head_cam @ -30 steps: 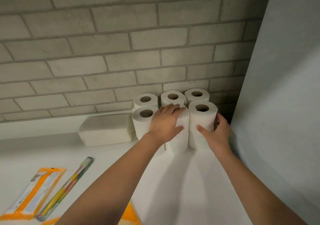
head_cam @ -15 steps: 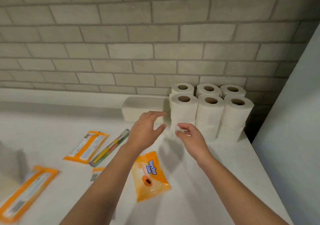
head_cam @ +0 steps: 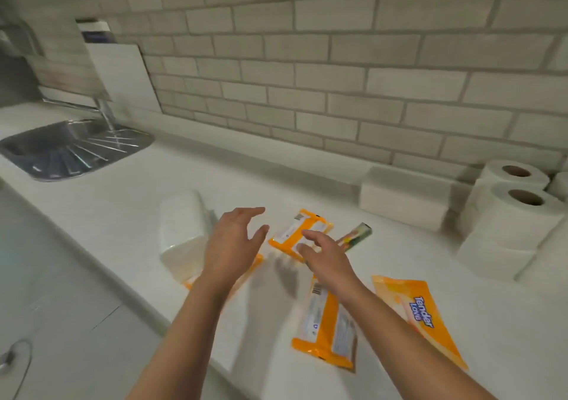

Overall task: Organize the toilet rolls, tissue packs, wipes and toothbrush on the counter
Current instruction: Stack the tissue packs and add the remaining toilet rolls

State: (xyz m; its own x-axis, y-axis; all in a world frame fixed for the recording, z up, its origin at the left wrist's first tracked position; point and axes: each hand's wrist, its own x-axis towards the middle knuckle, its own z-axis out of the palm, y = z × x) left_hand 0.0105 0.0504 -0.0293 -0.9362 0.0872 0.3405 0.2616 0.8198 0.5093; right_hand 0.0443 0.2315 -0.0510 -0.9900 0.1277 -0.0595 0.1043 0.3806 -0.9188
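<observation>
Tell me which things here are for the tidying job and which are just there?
For the job: toilet rolls, tissue pack by the wall, loose tissue pack, orange wipes packs, toothbrush.

Just there: sink, tap, white board against the wall.

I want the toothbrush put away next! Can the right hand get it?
Probably yes. The right hand hovers open just beside the toothbrush, which lies flat on the counter; nothing lies over the end that shows.
</observation>
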